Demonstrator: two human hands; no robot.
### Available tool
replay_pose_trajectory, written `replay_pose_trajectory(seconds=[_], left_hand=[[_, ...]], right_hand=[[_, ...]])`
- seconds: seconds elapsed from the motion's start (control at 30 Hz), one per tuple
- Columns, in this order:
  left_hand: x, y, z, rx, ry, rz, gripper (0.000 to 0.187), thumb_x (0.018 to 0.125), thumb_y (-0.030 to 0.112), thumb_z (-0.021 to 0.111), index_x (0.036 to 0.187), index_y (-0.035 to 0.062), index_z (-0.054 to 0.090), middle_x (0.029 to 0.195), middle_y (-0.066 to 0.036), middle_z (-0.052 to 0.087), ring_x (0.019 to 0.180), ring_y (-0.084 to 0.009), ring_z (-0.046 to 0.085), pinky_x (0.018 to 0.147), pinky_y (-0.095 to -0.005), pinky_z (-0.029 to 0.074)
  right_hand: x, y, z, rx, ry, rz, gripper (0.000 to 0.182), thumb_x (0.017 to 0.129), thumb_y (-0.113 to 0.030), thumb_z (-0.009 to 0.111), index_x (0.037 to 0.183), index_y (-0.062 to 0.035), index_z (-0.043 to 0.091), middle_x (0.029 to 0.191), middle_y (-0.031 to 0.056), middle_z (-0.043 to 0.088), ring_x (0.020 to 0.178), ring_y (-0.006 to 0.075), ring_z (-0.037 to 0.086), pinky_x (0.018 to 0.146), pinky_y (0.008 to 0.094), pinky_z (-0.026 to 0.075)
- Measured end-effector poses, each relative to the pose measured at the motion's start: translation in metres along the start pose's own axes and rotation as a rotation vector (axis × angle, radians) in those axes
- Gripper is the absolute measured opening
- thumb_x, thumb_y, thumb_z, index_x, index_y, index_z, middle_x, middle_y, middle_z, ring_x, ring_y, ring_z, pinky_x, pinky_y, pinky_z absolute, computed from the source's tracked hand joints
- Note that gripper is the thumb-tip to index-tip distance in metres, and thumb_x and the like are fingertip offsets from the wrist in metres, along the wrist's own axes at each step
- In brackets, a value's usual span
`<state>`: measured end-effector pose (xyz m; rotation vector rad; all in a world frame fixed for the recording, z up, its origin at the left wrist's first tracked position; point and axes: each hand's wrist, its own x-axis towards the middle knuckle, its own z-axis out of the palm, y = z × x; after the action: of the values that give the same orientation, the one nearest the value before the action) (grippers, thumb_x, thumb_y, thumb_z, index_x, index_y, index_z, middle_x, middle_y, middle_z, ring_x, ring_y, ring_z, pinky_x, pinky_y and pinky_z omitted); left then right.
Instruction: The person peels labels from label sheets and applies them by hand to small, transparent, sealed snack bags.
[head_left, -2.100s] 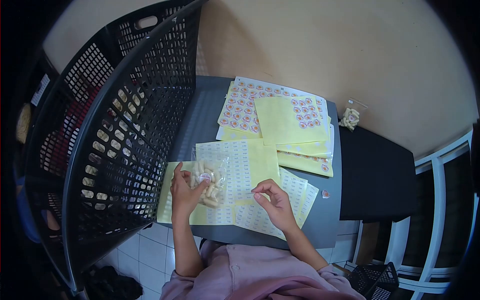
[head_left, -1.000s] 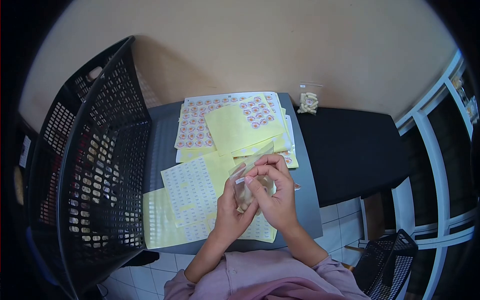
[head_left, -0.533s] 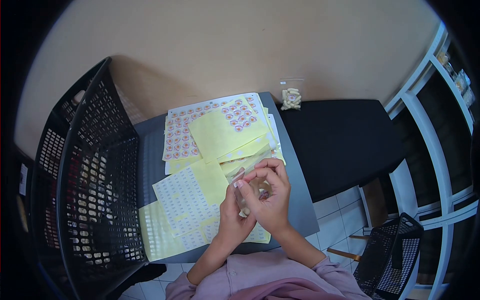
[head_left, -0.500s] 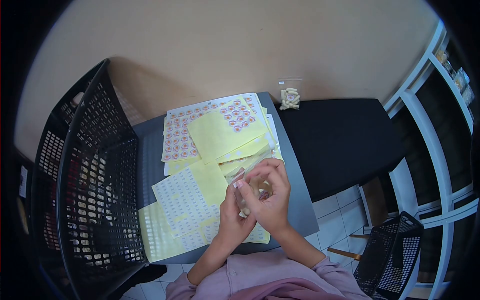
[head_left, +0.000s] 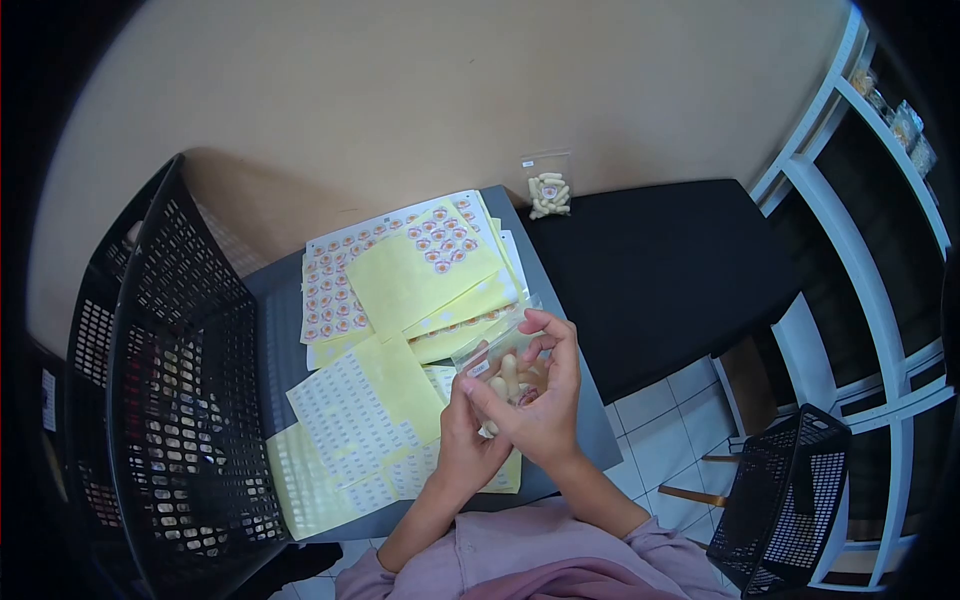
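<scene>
In front of my chest I hold a clear zip bag (head_left: 509,378) of pale, finger-shaped snacks, tilted. A small white label (head_left: 478,369) sits near its upper left, and part of a round sticker shows lower down. My left hand (head_left: 470,436) is closed around the bag's lower left side, its fingers partly hidden behind. My right hand (head_left: 550,410) grips the right side, thumb across the front and fingers curled at the far edge. Beneath the bag lie yellow sticker sheets (head_left: 420,285) with round stickers and a sheet of small printed labels (head_left: 345,415).
Tall black plastic baskets (head_left: 190,380) stand at the left, with packed goods visible through the holes. Another filled zip bag (head_left: 548,192) leans against the wall on a black surface (head_left: 660,270). At right are a white shelf frame (head_left: 850,240) and a black basket (head_left: 780,500).
My right thumb has slid down off the small label, which now shows, and the right fingers have opened out somewhat. The bag stays in both hands. The camera view has shifted slightly.
</scene>
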<state>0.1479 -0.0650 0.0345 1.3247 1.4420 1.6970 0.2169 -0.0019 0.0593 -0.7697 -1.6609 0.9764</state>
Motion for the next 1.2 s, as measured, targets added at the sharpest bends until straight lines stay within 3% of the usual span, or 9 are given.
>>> replay_pose_trajectory(seconds=[0.17,0.27,0.33,0.53,0.63,0.8,1.0,1.07,1.2], left_hand=[[0.013,-0.008,0.003,-0.179,0.064,-0.033,0.063,0.074,-0.007,0.052,0.126,0.0017,0.019,0.116,-0.020,0.042,0.103,-0.0245,0.049,0.082,-0.0310,0.044],[0.025,0.000,0.002,-0.363,0.120,-0.155,0.067,0.074,-0.009,0.051,0.128,0.0033,0.012,0.116,-0.022,0.041,0.103,-0.0244,0.048,0.081,-0.0299,0.044],[0.030,-0.004,0.004,-0.357,0.136,-0.163,0.068,0.075,-0.009,0.051,0.128,0.0036,0.011,0.114,-0.023,0.041,0.104,-0.0244,0.047,0.081,-0.0293,0.044],[0.042,-0.018,0.025,-0.293,0.121,-0.168,0.067,0.076,-0.007,0.051,0.129,0.0047,0.011,0.118,-0.021,0.039,0.107,-0.0243,0.044,0.085,-0.0317,0.041],[0.041,-0.032,0.021,-0.163,0.160,-0.124,0.066,0.077,0.002,0.051,0.130,0.0098,0.012,0.124,-0.017,0.034,0.113,-0.0248,0.037,0.085,-0.0333,0.040],[0.030,-0.041,-0.009,-0.063,0.363,-0.180,0.062,0.078,0.005,0.049,0.130,0.0091,0.015,0.122,-0.015,0.035,0.109,-0.0242,0.041,0.083,-0.0334,0.041],[-0.005,-0.035,-0.053,0.143,0.656,-0.198,0.055,0.081,0.009,0.046,0.129,0.0084,0.020,0.120,-0.013,0.037,0.105,-0.0218,0.042,0.080,-0.0313,0.042],[-0.016,-0.032,-0.068,0.203,0.729,-0.198,0.053,0.082,0.010,0.045,0.128,0.0082,0.021,0.119,-0.013,0.038,0.104,-0.0210,0.043,0.079,-0.0305,0.042],[-0.034,-0.027,-0.085,0.334,0.861,-0.254,0.048,0.086,0.022,0.043,0.128,0.0093,0.023,0.119,-0.008,0.039,0.104,-0.0179,0.043,0.078,-0.0282,0.041]], right_hand=[[0.005,0.019,-0.022,-0.023,0.042,-0.079,0.064,0.055,-0.018,0.074,0.107,-0.0021,0.041,0.098,0.0098,0.043,0.081,0.0182,0.044,0.069,0.0302,0.038],[0.005,0.042,-0.039,-0.001,-0.078,0.063,0.062,0.061,-0.015,0.072,0.112,-0.0009,0.040,0.102,0.0102,0.044,0.089,0.0177,0.047,0.074,0.0298,0.040],[0.003,0.053,-0.048,0.445,-0.351,0.342,0.061,0.068,-0.012,0.068,0.118,0.0001,0.036,0.104,0.0097,0.046,0.092,0.0157,0.050,0.078,0.0276,0.041],[0.011,0.072,-0.068,0.559,-0.454,0.530,0.040,0.076,-0.005,0.060,0.112,0.0033,0.044,0.100,0.0081,0.055,0.091,0.0109,0.052,0.077,0.0232,0.042],[0.024,0.109,-0.077,0.576,-0.356,0.436,0.033,0.077,-0.004,0.059,0.107,0.0028,0.046,0.098,0.0064,0.055,0.090,0.0100,0.052,0.076,0.0231,0.043],[0.101,0.213,-0.094,0.379,0.005,0.320,0.028,0.077,-0.006,0.060,0.101,0.0020,0.048,0.090,0.0038,0.054,0.084,0.0097,0.054,0.070,0.0213,0.045],[0.179,0.303,-0.062,0.329,-0.005,0.201,0.033,0.074,-0.009,0.063,0.103,0.0016,0.050,0.089,0.0074,0.057,0.083,0.0114,0.055,0.071,0.0245,0.045],[0.194,0.313,-0.052,-0.010,-0.029,0.151,0.038,0.069,-0.013,0.067,0.101,-0.0005,0.053,0.087,0.0105,0.059,0.081,0.0149,0.057,0.072,0.0280,0.045],[0.205,0.327,-0.036,-0.137,0.104,0.125,0.038,0.065,-0.017,0.070,0.096,-0.0013,0.054,0.084,0.0125,0.060,0.079,0.0210,0.057,0.072,0.0315,0.045]])
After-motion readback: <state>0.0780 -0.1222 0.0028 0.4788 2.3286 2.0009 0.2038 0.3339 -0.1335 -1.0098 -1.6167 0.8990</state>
